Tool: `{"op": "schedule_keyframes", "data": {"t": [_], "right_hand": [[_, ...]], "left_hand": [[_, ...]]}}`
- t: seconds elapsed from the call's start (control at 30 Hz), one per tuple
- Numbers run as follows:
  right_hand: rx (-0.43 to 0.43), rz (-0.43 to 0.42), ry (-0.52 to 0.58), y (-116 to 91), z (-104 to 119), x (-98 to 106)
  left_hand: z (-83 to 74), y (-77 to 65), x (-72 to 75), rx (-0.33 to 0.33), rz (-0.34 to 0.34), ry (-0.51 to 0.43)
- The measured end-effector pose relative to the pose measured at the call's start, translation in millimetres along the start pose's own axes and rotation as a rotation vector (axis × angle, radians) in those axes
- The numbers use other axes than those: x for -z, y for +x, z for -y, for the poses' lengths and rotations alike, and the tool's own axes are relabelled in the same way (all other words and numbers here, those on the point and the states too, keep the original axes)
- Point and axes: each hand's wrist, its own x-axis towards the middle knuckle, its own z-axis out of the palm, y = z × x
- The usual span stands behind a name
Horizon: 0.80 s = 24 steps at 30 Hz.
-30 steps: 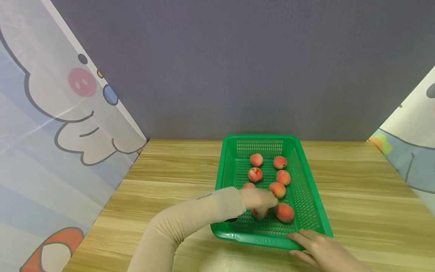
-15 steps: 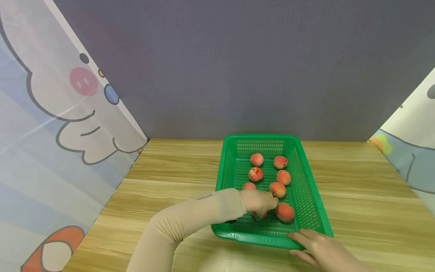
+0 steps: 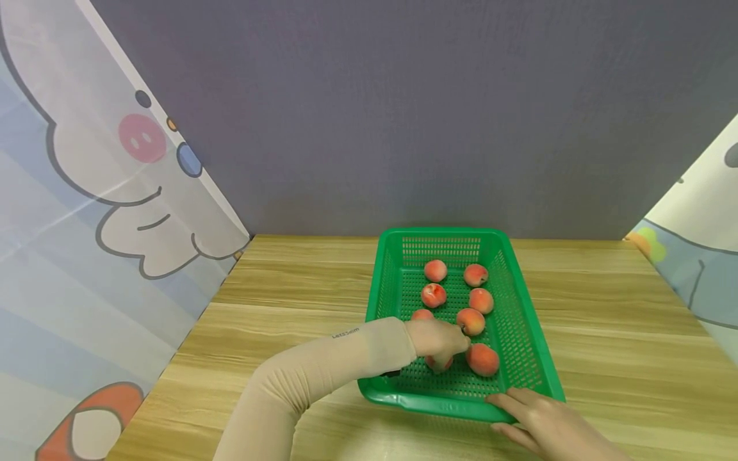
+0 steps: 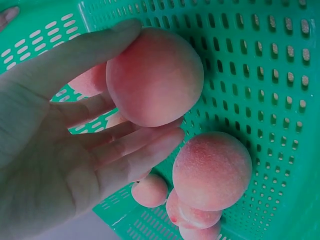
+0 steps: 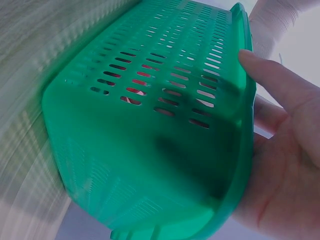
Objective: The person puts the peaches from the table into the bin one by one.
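Observation:
Inside the green plastic basket [image 3: 450,406], my left hand [image 3: 441,339] grips a peach [image 4: 155,77] between thumb and fingers, near the basket's front side. In the head view the hand covers most of that fruit. Another peach [image 3: 482,360] lies just to the right of it, and one more peach [image 3: 471,321] sits a little farther back. My right hand [image 3: 542,422] holds the basket's front right corner; in the right wrist view the thumb [image 5: 270,75] lies over the rim with the fingers on its other side.
Several more peaches lie in two rough rows toward the basket's back, among them a blotchy peach [image 3: 434,296]. The basket stands on a wooden table [image 3: 300,275], its back end near a grey panel [image 3: 403,128]. Printed cartoon curtains [image 3: 75,224] hang at both sides.

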Motion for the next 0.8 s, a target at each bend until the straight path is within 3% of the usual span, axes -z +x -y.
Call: {"op": "schedule_keyframes", "data": {"t": [0.57, 0.8], "right_hand": [[0.001, -0.004, 0.000, 0.2, 0.0, -0.3], [0.000, 0.006, 0.003, 0.4, -0.2, -0.2]], "left_hand": [[2.5, -4.1, 3.6, -0.027, 0.021, 0.007], [7.3, -10.1, 11.1, -0.030, 0.005, -0.041]]}}
